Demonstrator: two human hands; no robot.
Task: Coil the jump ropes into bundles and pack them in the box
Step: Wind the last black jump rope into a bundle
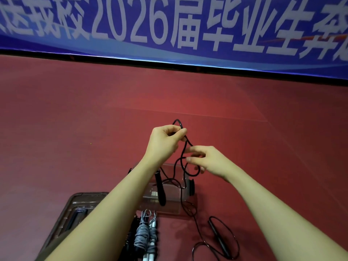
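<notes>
My left hand (164,141) is raised over the red floor and pinches a loop of a black jump rope (182,159) between thumb and fingers. My right hand (204,160) sits just below and to the right, fingers curled around lower strands of the same rope. One black handle (160,189) hangs over the clear plastic box (170,201). The other black handle (219,239) lies on the floor at the right with loose rope around it. A coiled grey rope bundle (141,235) lies in front of the box.
The box's clear lid (75,206) lies on the floor at the left, partly under my left forearm. More dark rope bundles (131,236) lie beside the grey one. A blue banner (169,25) with white characters stands along the far edge of the red floor (75,113).
</notes>
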